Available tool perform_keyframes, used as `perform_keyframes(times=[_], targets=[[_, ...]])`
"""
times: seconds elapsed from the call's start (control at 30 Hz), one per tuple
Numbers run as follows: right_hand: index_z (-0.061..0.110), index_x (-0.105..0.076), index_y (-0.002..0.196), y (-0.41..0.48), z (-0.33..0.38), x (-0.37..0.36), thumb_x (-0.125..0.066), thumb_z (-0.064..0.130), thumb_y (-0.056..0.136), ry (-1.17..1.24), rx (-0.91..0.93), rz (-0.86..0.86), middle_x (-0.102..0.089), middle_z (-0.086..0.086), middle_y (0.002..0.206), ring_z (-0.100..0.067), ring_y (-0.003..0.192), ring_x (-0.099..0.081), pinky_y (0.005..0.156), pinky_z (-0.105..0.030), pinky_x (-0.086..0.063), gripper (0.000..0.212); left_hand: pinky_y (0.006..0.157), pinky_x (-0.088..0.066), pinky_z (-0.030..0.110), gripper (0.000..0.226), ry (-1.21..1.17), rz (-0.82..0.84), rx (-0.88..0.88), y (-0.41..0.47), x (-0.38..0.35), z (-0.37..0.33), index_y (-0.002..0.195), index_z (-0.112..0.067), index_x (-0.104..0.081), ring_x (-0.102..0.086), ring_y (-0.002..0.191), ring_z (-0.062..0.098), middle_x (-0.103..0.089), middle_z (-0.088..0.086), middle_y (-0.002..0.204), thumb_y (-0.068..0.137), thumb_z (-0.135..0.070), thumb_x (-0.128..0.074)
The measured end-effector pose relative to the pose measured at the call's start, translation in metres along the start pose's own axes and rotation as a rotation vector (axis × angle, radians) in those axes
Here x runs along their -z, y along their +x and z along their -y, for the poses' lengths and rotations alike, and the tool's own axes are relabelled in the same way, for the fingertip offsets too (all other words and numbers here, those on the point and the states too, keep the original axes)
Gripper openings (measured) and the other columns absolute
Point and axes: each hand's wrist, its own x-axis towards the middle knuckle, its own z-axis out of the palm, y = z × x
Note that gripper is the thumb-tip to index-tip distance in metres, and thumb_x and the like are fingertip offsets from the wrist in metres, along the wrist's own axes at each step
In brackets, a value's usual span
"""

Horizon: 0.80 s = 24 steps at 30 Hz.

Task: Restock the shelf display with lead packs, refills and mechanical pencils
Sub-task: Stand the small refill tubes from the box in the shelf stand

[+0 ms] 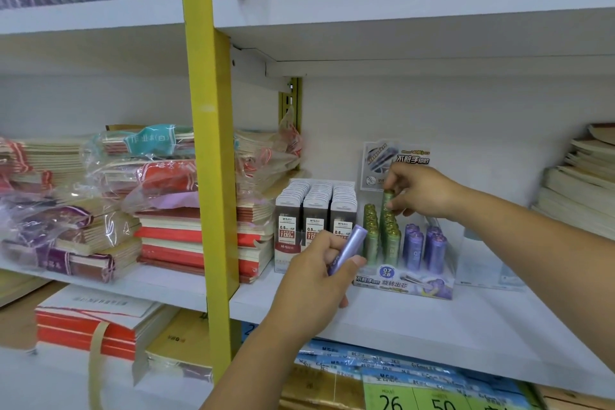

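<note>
Purple tube (348,249): held in the left hand (316,280), fingers curled round its lower half, thumb along the side. Long axis slanted, free capped end pointing up and to the right, toward the display box (407,285). It sits in front of the lead packs (316,210), not yet in the box.

Green tube (387,201): upright, long axis vertical, cap end up. The right hand (421,193) pinches it near the top with fingertips. It stands higher than the green tubes (374,233) in the box, directly over their rows; whether its base touches them cannot be told.

Box contents: green rows on the left, purple tubes (422,246) on the right, all upright. A printed card (382,160) rises behind, partly covered by the right hand.

Edges: lead packs stand just beside the box's left wall. A yellow post (209,143) and notebook stacks (199,236) close the left side. A pile of books (575,193) lies far right.

Open room: the white shelf (432,326) is bare in front of the box, out to its front edge.
</note>
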Motion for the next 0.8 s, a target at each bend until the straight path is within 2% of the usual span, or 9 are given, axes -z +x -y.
perform_keyframes(times=[0.1,0.2,0.4,0.5,0.63,0.73,0.8], targets=[[0.012,-0.052,0.085,-0.001,0.001,0.005,-0.065,-0.01,0.083,0.023,-0.026,0.045,-0.059,-0.017,0.089,-0.028,0.072,-0.068,0.069,-0.039,-0.058,0.026,0.059,-0.044,0.021,0.009,0.005,0.001,0.008,-0.001,0.0,0.0,0.099,-0.032,-0.057,-0.062,0.055,0.007,-0.069,-0.005,0.081,0.095,-0.038,-0.063],[0.011,-0.051,0.084,-0.002,0.001,0.007,-0.064,-0.011,0.083,0.018,-0.031,0.057,-0.058,-0.015,0.087,-0.028,0.069,-0.067,0.065,-0.035,-0.057,0.025,0.06,-0.044,0.022,0.007,0.003,0.009,0.019,-0.001,0.001,-0.001,0.098,-0.035,-0.056,-0.062,0.055,0.006,-0.071,-0.006,0.089,0.095,-0.038,-0.062],[0.008,-0.054,0.084,-0.001,0.0,-0.002,-0.06,-0.01,0.087,-0.057,-0.002,0.073,-0.059,-0.014,0.089,-0.024,0.068,-0.065,0.076,-0.044,-0.058,0.02,0.06,-0.045,0.02,0.008,-0.004,0.012,0.041,-0.002,0.001,-0.004,0.099,-0.036,-0.057,-0.062,0.056,0.005,-0.071,-0.005,0.09,0.095,-0.039,-0.062],[0.007,-0.06,0.089,0.001,-0.002,-0.005,-0.057,-0.006,0.09,-0.105,-0.013,0.097,-0.061,-0.006,0.086,-0.015,0.064,-0.064,0.072,-0.034,-0.058,0.013,0.058,-0.045,0.016,0.007,-0.019,0.017,0.039,-0.002,0.002,-0.005,0.099,-0.036,-0.057,-0.062,0.058,0.005,-0.071,-0.005,0.091,0.095,-0.038,-0.062],[0.003,-0.065,0.101,-0.002,0.0,-0.005,-0.054,-0.002,0.094,-0.171,-0.042,0.131,-0.064,-0.004,0.089,-0.013,0.069,-0.063,0.075,-0.03,-0.055,0.014,0.057,-0.047,0.011,0.01,-0.078,0.019,0.037,-0.003,0.001,-0.008,0.105,-0.032,-0.062,-0.06,0.063,0.004,-0.071,-0.004,0.094,0.096,-0.03,-0.064],[0.015,-0.067,0.111,-0.017,0.012,0.002,-0.054,0.013,0.096,-0.251,0.084,-0.017,-0.065,0.005,0.103,-0.008,0.086,-0.059,0.08,-0.02,-0.045,0.019,0.059,-0.048,0.013,0.018,-0.124,0.014,0.023,-0.005,0.002,-0.012,0.11,-0.033,-0.067,-0.061,0.067,0.002,-0.067,-0.01,0.094,0.094,-0.025,-0.066],[0.026,-0.069,0.106,-0.042,0.024,0.004,-0.054,0.022,0.096,-0.114,0.2,-0.149,-0.065,0.018,0.094,0.002,0.081,-0.059,0.072,-0.013,-0.043,0.018,0.061,-0.048,0.015,0.022,-0.119,-0.015,-0.02,-0.005,0.004,-0.014,0.107,-0.04,-0.069,-0.06,0.069,0.002,-0.062,-0.011,0.094,0.093,-0.023,-0.068]])
